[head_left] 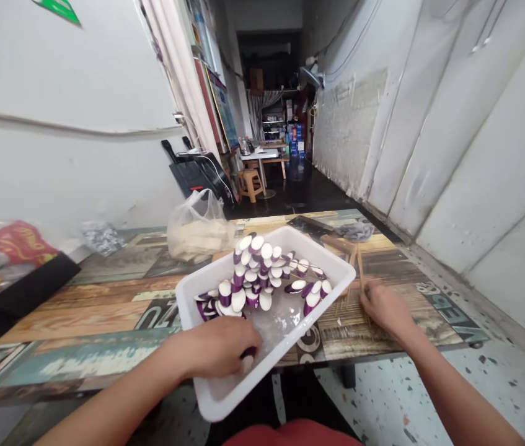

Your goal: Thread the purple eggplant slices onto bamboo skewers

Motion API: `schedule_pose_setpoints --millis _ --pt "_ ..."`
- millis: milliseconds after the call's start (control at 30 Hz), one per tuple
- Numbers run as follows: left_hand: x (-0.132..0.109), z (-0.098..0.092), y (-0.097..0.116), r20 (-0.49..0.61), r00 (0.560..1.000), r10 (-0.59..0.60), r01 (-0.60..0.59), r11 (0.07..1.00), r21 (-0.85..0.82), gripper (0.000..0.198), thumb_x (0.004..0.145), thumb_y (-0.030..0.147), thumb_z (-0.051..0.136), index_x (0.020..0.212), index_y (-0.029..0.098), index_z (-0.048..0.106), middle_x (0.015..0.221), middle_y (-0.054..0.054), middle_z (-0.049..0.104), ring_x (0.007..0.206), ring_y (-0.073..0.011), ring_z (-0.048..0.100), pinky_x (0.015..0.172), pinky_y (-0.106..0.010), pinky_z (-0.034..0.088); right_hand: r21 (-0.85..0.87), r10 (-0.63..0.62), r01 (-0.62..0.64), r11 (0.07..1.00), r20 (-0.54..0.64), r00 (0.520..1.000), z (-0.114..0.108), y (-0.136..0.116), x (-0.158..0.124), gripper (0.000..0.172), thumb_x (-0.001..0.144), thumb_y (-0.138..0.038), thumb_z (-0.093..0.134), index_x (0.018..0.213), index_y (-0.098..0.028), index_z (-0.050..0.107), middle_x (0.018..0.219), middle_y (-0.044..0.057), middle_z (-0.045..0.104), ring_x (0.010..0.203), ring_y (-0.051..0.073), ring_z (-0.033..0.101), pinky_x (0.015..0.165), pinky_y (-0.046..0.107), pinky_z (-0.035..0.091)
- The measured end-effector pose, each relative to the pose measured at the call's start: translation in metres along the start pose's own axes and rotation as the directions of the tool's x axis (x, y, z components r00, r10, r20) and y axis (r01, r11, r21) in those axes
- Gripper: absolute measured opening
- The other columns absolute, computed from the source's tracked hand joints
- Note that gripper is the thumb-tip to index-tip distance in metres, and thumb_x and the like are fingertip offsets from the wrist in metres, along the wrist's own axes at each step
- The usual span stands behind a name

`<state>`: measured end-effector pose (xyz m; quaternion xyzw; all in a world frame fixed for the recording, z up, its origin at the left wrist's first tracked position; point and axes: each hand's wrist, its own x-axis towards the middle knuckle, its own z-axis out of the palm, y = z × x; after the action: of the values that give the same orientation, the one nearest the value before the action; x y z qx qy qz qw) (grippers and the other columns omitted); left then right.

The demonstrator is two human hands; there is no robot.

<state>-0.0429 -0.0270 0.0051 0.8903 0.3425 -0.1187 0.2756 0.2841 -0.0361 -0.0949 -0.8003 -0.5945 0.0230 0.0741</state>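
A white plastic tub (186,303) sits tilted in view at the table's front edge, with a little water in its bottom. Purple-skinned eggplant slices (265,301) with white cut faces are heaped at its far side, several of them threaded on thin sticks. Down inside the near part of the tub, my left hand (225,345) is closed around an eggplant slice (248,353), which shows below the fingers. Right of the tub, my right hand (383,306) is closed at the bamboo skewers (348,303) lying on the table, its fingertips pinched on a skewer.
The patterned wooden table (118,310) carries a clear plastic bag (197,232) of pale pieces behind the tub. A black tray (20,297) with red packaging stands at far left. A grey crumpled bag (357,231) and a dark flat object (311,225) lie at the back right.
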Motion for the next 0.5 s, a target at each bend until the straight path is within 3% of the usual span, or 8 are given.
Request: schedule_pose_setpoints --millis 100,200,333,500 --pt "0.007 -0.004 0.0 -0.033 0.999 -0.001 -0.001 0.998 -0.063 0.018 0.064 0.018 0.053 0.076 0.021 0.066 0.074 -0.002 0.065 0.067 -0.0167 0.055 0.058 -0.023 0.036 0.083 0.017 -0.021 0.996 0.043 0.999 -0.001 0.006 0.01 0.022 0.075 -0.023 0.044 0.064 -0.013 0.061 0.071 0.02 0.067 0.072 0.031 0.064 0.058 0.033 0.039" --pt "0.017 -0.012 0.001 -0.163 0.985 -0.055 0.001 0.951 -0.31 0.021 0.069 0.028 0.054 0.086 0.02 0.065 0.077 -0.001 0.063 0.066 -0.015 0.055 0.058 -0.022 0.037 0.217 0.043 -0.063 0.974 0.094 0.995 0.0 0.012 0.015 0.027 0.074 -0.026 0.045 0.052 -0.016 0.056 0.057 0.013 0.065 0.06 0.024 0.063 0.053 0.029 0.039" --pt "0.032 -0.016 -0.001 -0.177 0.967 -0.185 0.042 0.796 -0.604 0.029 0.074 0.038 0.052 0.093 0.019 0.063 0.07 -0.001 0.059 0.059 -0.0116 0.052 0.049 -0.018 0.033 0.431 0.059 -0.133 0.893 0.179 0.982 0.004 0.018 0.012 0.029 0.075 -0.027 0.04 0.05 -0.019 0.051 0.036 0.001 0.053 0.032 0.013 0.05 0.038 0.022 0.035" --pt "0.038 -0.016 -0.006 -0.172 0.949 -0.263 0.014 0.582 -0.813 0.035 0.069 0.038 0.061 0.098 0.017 0.06 0.076 -0.001 0.059 0.061 -0.0098 0.053 0.055 -0.019 0.037 0.641 0.109 -0.191 0.743 0.166 0.98 0.007 0.02 0.006 0.022 0.07 -0.024 0.044 0.049 -0.019 0.048 0.032 -0.004 0.046 0.025 0.009 0.041 0.03 0.019 0.028"
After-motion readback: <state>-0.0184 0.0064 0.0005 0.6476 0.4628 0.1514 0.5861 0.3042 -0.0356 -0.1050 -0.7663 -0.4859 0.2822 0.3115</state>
